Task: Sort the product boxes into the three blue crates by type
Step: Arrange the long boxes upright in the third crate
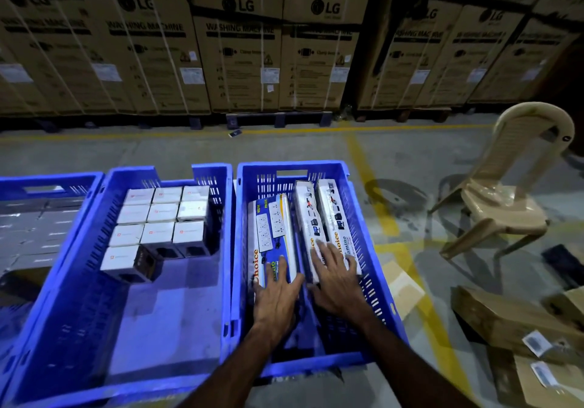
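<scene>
1. Looking at the left crate (47, 183), we only get a corner; it's cut off and its dark boxes are blurry.
2. The long boxes (273, 227) in the right crate (363, 218) lie lengthwise, pointing away from us.
3. Our left hand (278, 297) and right hand (335, 281) rest flat and spread on their near ends, gripping nothing.
4. Small white boxes (161, 215) fill the middle crate (94, 234) at its far end.

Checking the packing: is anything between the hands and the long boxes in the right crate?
Nothing visible. The left hand lies flat on the flat-lying long box, and the right hand on the upright long boxes inside the right crate.
</scene>
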{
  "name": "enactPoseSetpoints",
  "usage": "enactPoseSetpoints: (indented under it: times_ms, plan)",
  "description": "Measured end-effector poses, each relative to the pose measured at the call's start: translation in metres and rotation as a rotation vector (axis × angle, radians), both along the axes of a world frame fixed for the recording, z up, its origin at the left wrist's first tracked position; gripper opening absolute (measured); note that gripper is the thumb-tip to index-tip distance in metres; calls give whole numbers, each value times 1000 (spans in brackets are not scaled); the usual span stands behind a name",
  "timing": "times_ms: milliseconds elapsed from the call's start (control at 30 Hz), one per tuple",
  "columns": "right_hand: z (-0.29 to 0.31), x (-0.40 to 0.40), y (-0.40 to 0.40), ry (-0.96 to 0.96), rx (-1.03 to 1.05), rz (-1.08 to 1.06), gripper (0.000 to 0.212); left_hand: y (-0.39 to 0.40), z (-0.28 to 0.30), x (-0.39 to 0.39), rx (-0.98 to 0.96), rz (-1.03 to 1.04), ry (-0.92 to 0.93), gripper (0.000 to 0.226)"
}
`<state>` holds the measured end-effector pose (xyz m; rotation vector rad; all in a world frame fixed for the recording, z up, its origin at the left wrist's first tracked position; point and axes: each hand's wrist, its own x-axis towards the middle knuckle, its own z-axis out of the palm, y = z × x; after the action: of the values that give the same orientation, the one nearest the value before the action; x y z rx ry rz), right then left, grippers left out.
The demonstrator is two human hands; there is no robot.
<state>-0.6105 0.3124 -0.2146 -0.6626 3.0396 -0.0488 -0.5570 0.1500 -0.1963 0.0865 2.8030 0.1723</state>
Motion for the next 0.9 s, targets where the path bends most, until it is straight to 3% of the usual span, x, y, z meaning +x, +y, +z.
enactPoseSetpoints:
  times_ms: [67, 167, 267, 667, 900]
  plan:
    - [1, -2, 14, -56, 56, 140, 87, 1, 0, 0, -3, 2, -5, 74]
    - [8, -9, 16, -144, 131, 172, 96, 2, 0, -1, -5, 10, -9, 76]
    - [13, -11, 8, -134, 165, 197, 86, 2, 0, -1, -1, 15, -6, 79]
    - [17, -12, 2, -71, 201, 49, 75, 1, -1, 0, 60, 43, 27, 71]
    - [21, -1, 0, -128, 171, 19, 94, 0, 4, -1, 46, 92, 121, 77]
